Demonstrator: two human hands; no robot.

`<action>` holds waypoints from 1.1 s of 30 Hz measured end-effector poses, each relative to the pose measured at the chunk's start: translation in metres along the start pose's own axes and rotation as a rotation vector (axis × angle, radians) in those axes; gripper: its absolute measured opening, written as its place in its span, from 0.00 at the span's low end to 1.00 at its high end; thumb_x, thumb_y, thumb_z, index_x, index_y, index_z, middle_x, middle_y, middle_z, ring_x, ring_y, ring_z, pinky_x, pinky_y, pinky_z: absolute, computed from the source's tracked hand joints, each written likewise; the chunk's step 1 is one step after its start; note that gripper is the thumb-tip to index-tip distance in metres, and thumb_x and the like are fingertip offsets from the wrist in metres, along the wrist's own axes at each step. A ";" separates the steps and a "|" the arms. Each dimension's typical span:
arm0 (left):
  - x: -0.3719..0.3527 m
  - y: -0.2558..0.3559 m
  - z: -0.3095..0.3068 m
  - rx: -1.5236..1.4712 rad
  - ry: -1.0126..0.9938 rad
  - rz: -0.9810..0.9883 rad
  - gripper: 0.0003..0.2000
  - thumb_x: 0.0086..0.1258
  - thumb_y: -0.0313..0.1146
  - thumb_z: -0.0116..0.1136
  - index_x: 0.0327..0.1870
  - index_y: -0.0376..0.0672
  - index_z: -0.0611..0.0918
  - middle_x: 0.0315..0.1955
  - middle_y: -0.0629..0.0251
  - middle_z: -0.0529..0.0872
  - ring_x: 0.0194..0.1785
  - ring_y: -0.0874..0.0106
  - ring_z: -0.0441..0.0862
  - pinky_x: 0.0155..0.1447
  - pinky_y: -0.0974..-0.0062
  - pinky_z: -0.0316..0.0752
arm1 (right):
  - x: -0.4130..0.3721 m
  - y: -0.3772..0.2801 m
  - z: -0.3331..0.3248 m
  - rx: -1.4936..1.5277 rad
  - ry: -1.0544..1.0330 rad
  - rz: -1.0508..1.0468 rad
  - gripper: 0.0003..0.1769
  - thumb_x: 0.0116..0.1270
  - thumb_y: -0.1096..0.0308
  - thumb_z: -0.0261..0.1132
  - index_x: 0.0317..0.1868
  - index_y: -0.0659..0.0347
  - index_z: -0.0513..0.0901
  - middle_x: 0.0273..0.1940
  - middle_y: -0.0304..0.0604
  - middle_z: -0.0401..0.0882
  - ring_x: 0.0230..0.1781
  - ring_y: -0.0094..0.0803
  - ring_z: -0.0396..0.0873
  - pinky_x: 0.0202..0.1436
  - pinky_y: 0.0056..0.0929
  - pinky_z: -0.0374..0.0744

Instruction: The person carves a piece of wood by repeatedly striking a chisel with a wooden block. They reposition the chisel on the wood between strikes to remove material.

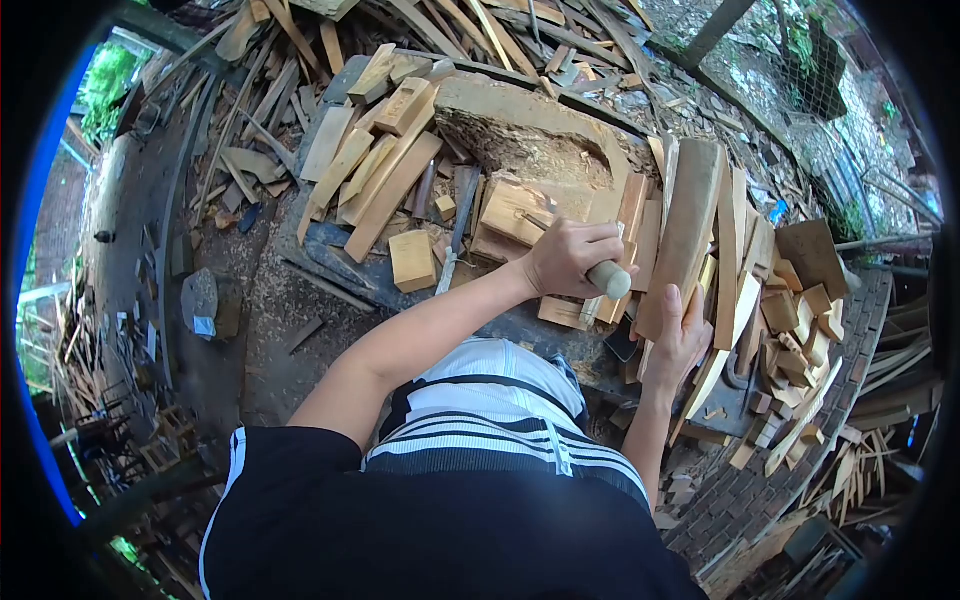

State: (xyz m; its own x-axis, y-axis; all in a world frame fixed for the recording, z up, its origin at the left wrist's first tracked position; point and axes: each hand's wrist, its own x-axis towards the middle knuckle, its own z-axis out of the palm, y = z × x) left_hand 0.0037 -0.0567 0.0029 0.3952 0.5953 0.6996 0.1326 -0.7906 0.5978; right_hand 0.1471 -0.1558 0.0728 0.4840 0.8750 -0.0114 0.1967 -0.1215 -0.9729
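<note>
My left hand (580, 262) is closed around a chisel, whose rounded wooden handle end (610, 280) sticks out toward me. Its narrow blade (535, 221) reaches the top of a pale wooden block (515, 212). That block rests on the workbench in front of a large, hollowed log (540, 110). Over to the right, my right hand (680, 335) grips the near end of a long, thick wooden beam (688, 225), thumb lying along its face. The beam is tilted and points away from me. More wood pieces lie beneath my left hand.
Stacked wooden strips (385, 190) lie on the bench's left, near a small square block (412, 261). Many cut blocks (800, 325) pile up at right. Scrap wood (470, 30) heaps behind the bench. A stump (205, 305) stands on the left floor.
</note>
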 end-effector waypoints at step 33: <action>0.001 -0.012 0.004 0.006 0.348 -0.371 0.16 0.58 0.42 0.71 0.22 0.44 0.76 0.17 0.58 0.78 0.21 0.58 0.79 0.25 0.65 0.71 | -0.015 -0.031 0.007 -0.260 -0.162 -0.455 0.29 0.68 0.54 0.64 0.60 0.66 0.68 0.41 0.43 0.77 0.32 0.34 0.79 0.39 0.30 0.78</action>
State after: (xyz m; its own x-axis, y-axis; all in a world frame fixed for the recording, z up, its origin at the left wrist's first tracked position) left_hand 0.0066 -0.0474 -0.0049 -0.0059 0.8477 0.5304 0.2121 -0.5173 0.8291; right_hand 0.1277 -0.1620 0.1011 0.1671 0.9249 0.3415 0.5695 0.1922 -0.7992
